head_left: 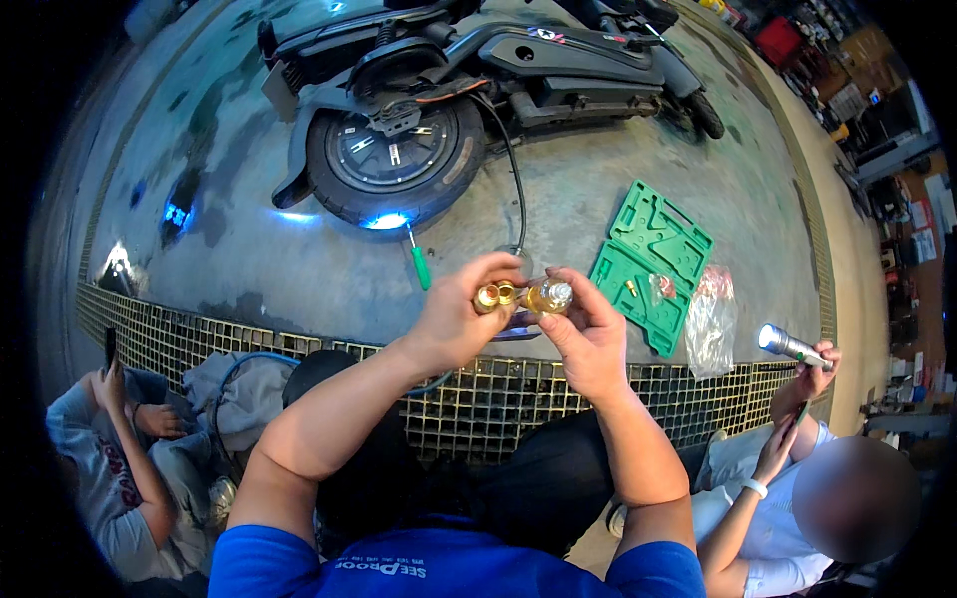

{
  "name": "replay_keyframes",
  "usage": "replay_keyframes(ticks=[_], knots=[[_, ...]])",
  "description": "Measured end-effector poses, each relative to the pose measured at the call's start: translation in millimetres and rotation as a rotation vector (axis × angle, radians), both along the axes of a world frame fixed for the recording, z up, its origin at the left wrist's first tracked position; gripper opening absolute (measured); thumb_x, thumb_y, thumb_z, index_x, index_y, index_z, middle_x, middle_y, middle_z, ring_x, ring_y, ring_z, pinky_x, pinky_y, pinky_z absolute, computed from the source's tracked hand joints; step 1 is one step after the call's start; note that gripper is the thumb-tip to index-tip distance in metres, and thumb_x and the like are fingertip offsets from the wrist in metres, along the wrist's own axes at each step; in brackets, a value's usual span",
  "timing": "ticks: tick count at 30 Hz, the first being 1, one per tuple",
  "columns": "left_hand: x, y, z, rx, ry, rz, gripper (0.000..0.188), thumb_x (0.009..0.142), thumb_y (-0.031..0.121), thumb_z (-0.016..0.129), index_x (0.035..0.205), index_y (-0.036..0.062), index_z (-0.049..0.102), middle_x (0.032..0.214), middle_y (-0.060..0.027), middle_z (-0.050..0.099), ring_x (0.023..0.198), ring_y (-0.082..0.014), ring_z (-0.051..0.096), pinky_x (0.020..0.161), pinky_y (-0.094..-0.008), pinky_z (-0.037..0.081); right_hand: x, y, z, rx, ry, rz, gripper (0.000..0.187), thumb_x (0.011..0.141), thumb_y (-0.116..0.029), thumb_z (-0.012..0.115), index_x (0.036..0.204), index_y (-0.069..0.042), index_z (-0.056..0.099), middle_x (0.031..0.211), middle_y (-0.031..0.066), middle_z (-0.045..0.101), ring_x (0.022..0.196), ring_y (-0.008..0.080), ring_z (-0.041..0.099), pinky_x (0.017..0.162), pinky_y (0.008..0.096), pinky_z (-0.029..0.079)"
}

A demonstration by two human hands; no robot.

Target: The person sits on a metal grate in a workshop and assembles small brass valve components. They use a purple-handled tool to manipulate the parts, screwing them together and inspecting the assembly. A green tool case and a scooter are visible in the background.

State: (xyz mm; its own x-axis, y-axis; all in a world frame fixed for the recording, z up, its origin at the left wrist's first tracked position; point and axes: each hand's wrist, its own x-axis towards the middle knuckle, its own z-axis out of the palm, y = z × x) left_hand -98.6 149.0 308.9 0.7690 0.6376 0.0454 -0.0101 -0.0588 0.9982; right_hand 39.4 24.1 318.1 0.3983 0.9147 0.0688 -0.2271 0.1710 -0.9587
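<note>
My left hand [454,311] is closed around a brass fitting [487,297] that shows two round open ends side by side. Close beside it, my right hand [595,339] grips a small clear amber piece with a silvery top [550,294], perhaps a little bottle. The two pieces nearly meet, and fingers hide whether they touch. A dark flat edge shows just below them. Beyond my hands, a green-handled screwdriver [420,267] lies with its shaft towards the tyre [399,199] of a scooter on its side. A black hose [519,179] runs from the scooter towards my hands.
On the right lies an open green tool case [653,264] beside a clear plastic bag [711,324]. Yellow floor grating [478,399] crosses before my knees. At right a person holds a lit torch [788,345]; another sits at left with a phone [111,349].
</note>
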Motion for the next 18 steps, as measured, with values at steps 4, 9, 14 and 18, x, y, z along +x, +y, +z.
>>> replay_keyframes(ticks=[4,9,14,18], knots=[[-2,6,-5,-0.008,0.029,-0.047,0.035,0.083,-0.005,0.069,0.113,-0.0003,0.051,0.112,-0.0124,0.067,0.099,-0.0135,0.063,0.085,-0.0281,0.053,7,-5,2,-0.011,-0.022,-0.061,0.049,0.089,0.0,0.067,0.134,0.003,0.047,0.117,0.009,0.062,0.106,0.0155,0.06,0.093,0.0301,0.048],[-8,12,1,0.035,-0.03,-0.025,0.027,0.077,-0.001,0.077,0.102,-0.0006,0.067,0.106,-0.0114,0.068,0.097,-0.0151,0.064,0.083,-0.0291,0.052,12,-9,6,0.019,-0.07,-0.103,0.049,0.088,0.0,0.068,0.133,0.003,0.048,0.118,0.0093,0.061,0.107,0.0163,0.06,0.093,0.0313,0.049],[-11,21,-2,0.211,-0.09,-0.042,0.028,0.073,0.003,0.08,0.099,0.0017,0.068,0.102,-0.0098,0.065,0.092,-0.0165,0.062,0.081,-0.0289,0.049,14,-10,4,-0.009,-0.275,-0.18,0.047,0.085,-0.001,0.071,0.128,0.004,0.052,0.116,0.0117,0.062,0.107,0.0182,0.061,0.092,0.0312,0.049],[-10,19,-1,0.201,-0.087,-0.032,0.028,0.072,0.0,0.079,0.097,0.0019,0.068,0.1,-0.0078,0.062,0.091,-0.0171,0.06,0.081,-0.0295,0.048,18,-9,7,0.012,-0.697,-0.251,0.043,0.08,-0.002,0.074,0.119,0.003,0.059,0.113,0.0152,0.062,0.103,0.0237,0.063,0.089,0.0309,0.05]])
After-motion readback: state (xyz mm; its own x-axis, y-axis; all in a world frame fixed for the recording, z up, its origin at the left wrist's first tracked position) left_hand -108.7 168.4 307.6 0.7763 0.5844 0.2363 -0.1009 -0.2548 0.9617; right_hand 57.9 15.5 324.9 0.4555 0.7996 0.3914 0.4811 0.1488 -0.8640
